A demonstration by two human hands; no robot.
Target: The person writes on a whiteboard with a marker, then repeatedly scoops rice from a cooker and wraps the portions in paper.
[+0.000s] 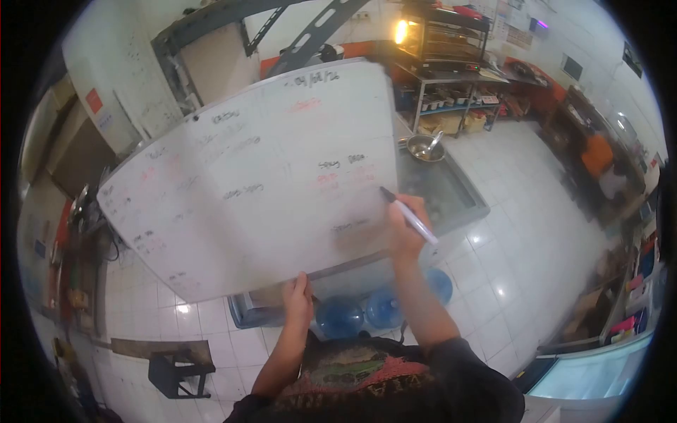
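Holding a marker (409,217), the right hand (405,229) wraps its fingers tight around it, tip touching the whiteboard (247,176). The left hand (299,302) grips the board's bottom edge with closed fingers. Blue water bottles (340,317) sit on the floor below.

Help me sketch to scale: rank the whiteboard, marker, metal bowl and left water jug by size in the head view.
1. whiteboard
2. water jug and metal bowl: too alike, and the bowl is farther
3. marker, thinnest
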